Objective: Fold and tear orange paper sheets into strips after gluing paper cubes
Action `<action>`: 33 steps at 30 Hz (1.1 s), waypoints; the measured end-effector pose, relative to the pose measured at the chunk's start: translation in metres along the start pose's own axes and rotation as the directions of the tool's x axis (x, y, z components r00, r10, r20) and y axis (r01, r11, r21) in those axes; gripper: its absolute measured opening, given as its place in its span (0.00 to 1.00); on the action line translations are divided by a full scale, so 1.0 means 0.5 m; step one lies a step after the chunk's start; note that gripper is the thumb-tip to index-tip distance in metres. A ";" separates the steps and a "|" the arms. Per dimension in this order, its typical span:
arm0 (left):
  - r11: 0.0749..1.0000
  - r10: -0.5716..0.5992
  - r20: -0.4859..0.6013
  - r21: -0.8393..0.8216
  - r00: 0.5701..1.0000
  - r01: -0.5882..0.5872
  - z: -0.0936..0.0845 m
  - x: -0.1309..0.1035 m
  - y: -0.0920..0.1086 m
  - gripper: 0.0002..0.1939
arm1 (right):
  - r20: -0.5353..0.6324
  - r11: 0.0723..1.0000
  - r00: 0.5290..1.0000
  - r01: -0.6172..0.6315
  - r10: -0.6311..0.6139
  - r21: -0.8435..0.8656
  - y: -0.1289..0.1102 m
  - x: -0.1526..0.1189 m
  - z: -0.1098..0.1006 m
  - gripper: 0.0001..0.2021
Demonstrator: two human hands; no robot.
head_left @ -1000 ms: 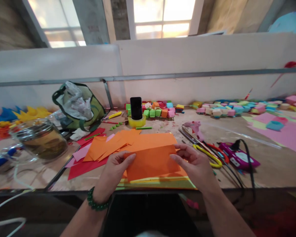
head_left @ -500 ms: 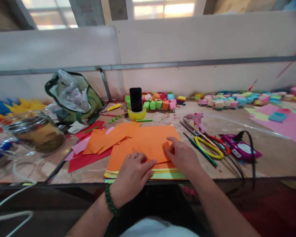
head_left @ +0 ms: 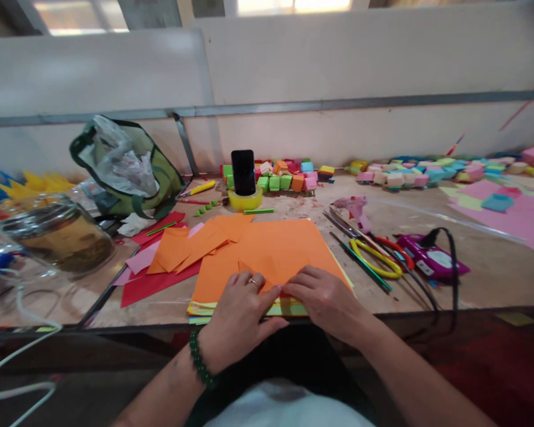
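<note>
A folded piece of orange paper (head_left: 271, 270) lies on a larger orange sheet (head_left: 289, 237), which tops a stack of coloured sheets near the table's front edge. My left hand (head_left: 244, 308), with a ring and a green bead bracelet, holds the left side of the folded piece. Its index finger stretches along the near edge, and the thumb stands apart. Opposite it, my right hand (head_left: 324, 296) has its fingers pressed together on the right side of the piece. The two sets of fingertips almost meet. The fingers cover much of the folded edge.
Left of the stack lie orange offcuts (head_left: 191, 252) and a red sheet (head_left: 155, 284). To the right are yellow-handled scissors (head_left: 376, 267), a pink glue gun (head_left: 358, 213) and a purple corded box (head_left: 431, 261). A phone (head_left: 243, 172) stands in a tape roll (head_left: 245, 200); a glass jar (head_left: 66, 237) is at left.
My right hand has come down and left, from the lifted right flap of the orange paper to beside my left fingertips. That flap now lies lower. My left hand has barely moved.
</note>
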State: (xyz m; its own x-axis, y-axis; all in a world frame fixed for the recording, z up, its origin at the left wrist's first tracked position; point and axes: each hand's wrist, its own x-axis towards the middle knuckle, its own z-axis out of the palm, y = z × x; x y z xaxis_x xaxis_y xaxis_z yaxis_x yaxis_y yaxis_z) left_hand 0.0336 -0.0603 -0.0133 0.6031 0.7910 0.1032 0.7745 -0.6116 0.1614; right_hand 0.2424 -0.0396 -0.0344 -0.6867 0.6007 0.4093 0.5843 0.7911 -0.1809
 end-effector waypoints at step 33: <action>0.906 -0.380 -0.140 -0.253 0.914 0.338 0.012 0.050 -0.088 0.28 | -0.191 0.989 0.971 -0.150 0.147 -0.002 0.036 -0.084 -0.020 0.15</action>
State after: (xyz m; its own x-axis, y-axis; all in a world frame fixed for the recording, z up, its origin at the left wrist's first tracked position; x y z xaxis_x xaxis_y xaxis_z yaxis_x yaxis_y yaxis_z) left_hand 0.0157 -0.0138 -0.0236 0.2300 0.9582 0.1703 0.8579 -0.2823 0.4294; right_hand 0.2862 -0.0518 -0.0457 -0.4984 0.6772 0.5413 0.6813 0.6921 -0.2385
